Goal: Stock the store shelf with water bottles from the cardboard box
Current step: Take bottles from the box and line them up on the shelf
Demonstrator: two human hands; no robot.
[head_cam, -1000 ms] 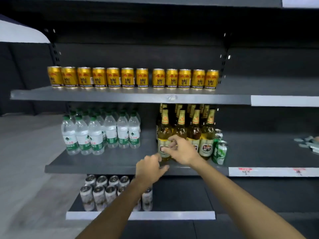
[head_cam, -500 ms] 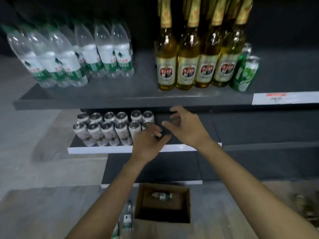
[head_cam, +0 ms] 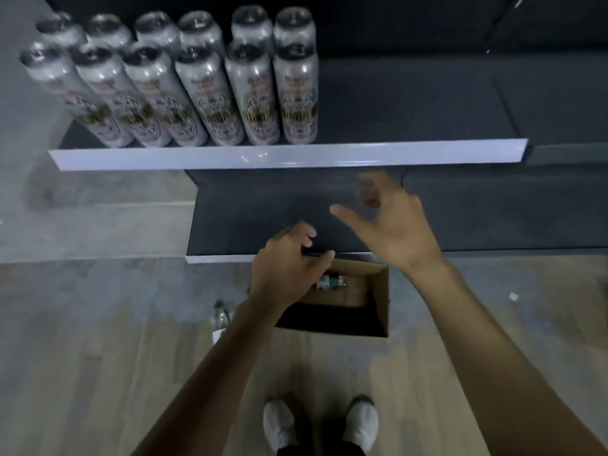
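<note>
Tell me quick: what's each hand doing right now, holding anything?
Left hand: fingers loosely curled, holding nothing, above the cardboard box.
Right hand: open, fingers spread, holding nothing.

Beyond both hands, silver cans [head_cam: 210,93] carry gold-and-red printed labels on a dark grey shelf with a white edge strip [head_cam: 286,156]. Under the left hand [head_cam: 286,274], the brown cardboard box [head_cam: 378,291] holds a clear water bottle [head_cam: 330,283] with a green-and-white label.

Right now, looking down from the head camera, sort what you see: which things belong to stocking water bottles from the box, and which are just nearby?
Belongs to the job:
cardboard box
water bottle in the box
water bottle on the floor
left hand
right hand

Just nearby:
silver cans
white shoes
</note>
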